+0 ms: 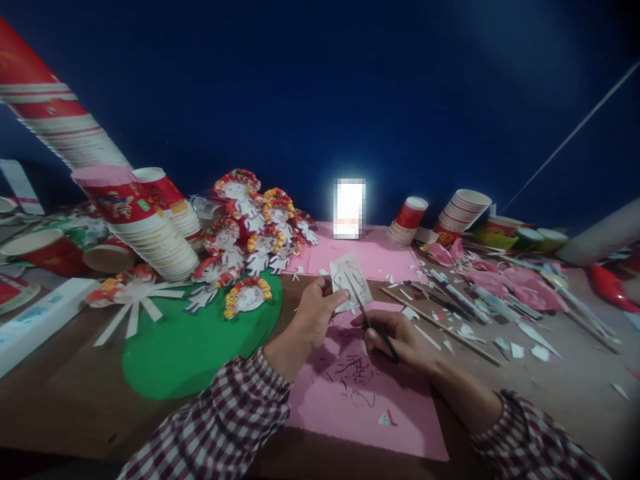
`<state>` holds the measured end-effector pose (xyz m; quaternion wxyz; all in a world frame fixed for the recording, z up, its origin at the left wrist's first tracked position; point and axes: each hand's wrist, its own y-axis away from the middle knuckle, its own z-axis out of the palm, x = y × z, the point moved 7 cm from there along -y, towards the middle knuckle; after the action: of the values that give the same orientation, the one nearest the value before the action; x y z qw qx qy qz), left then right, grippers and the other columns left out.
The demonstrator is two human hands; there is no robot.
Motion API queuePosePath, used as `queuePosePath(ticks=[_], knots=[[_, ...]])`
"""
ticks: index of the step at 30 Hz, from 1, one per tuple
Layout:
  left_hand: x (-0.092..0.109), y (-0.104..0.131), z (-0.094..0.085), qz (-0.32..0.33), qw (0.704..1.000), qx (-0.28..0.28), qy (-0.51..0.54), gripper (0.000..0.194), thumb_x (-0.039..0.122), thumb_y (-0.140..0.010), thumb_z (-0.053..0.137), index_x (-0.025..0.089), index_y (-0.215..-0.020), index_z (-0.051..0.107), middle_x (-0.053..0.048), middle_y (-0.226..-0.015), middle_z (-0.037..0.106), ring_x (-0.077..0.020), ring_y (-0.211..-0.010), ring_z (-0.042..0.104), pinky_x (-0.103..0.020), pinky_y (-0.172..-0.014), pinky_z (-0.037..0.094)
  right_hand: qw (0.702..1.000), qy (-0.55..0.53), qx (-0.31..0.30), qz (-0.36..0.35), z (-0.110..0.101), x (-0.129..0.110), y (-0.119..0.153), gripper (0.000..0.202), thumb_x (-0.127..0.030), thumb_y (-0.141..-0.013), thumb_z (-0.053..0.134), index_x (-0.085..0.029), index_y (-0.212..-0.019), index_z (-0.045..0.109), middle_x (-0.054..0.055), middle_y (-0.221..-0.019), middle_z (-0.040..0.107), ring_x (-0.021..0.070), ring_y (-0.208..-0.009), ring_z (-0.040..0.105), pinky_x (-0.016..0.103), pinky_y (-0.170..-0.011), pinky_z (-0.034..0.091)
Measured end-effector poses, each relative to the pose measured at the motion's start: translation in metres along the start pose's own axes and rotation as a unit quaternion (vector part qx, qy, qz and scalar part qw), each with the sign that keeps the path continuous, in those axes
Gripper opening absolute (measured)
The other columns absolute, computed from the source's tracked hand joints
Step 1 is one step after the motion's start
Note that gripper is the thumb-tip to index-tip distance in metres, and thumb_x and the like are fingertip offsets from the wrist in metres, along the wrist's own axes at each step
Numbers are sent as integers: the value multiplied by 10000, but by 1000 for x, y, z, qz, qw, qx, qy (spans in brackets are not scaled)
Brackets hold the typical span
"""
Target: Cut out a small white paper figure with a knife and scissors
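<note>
My left hand (320, 308) pinches a small piece of white paper (345, 277) with dark drawn lines, holding it up over the table. In my right hand (400, 340) is a pair of black-handled scissors (383, 340), its fingers closed round the handles. The blades reach up to the paper's face or edge; whether they are apart I cannot make out. Beneath both hands lies a pink sheet (400, 420) with dark scribble-like marks or scraps on it. A small white and red scrap (387, 418) rests near its front edge.
Left of my hands, a green paper shape (185, 353) lies below several paper-cup figures (247, 297). Stacked red and white cups (155, 230) lean at the left; more cups (463, 210) stand at the back right. Pens (447, 293), a wooden stick (450, 330) and paper scraps litter the right side.
</note>
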<state>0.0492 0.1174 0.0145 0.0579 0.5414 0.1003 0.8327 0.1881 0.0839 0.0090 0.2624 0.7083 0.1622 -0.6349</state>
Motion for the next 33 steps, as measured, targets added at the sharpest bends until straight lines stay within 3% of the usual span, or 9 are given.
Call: queuePosePath(ticks=[17,33], knots=[[-3,-2,-3,8,1000,4,-27,342,229,-582,749,141,-892,636,-26,-798,666,-120,-681,582,-233,-613,449,999,27,7,-23,0,-3,0,478,-553,-843,613,-113,-1033,616,-22,-633,508,74,-505,412,193,-445,327],[-5,-3,-2,7,1000,-7,-5,372,232,-590,763,135,-922,625,-56,-868,690,-155,-748,633,-272,-674,499,999,31,22,0,0,-2,1,467,-541,-817,653,-120,-1019,632,-46,-588,480,66,-457,402,190,-424,328]])
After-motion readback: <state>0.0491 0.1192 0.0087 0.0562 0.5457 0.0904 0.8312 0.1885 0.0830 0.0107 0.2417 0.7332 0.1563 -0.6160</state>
